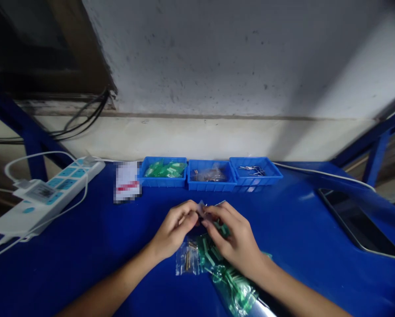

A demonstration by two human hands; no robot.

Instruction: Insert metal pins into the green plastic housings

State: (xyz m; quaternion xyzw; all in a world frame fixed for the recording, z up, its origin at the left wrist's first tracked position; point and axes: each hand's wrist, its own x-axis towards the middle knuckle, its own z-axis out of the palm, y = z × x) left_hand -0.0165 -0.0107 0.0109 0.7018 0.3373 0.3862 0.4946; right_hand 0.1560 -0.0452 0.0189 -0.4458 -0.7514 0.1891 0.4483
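My left hand (181, 222) and my right hand (232, 231) meet over the middle of the blue table, fingers pinched on a small clear plastic bag (200, 208). What the bag contains is hidden by my fingers. Just below my left hand lies a clear bag (187, 259) with brass-coloured pins in it. Green plastic packets (209, 253) spread beneath my right hand and wrist, and more green packaging (235, 290) reaches toward the front edge.
Three blue trays line the wall: one with green packets (164, 169), one with clear bags (212, 173), one with metal pins (255, 170). A power strip (64, 185) with cables is left, near a blurred card (127, 181). A phone (359, 222) lies right.
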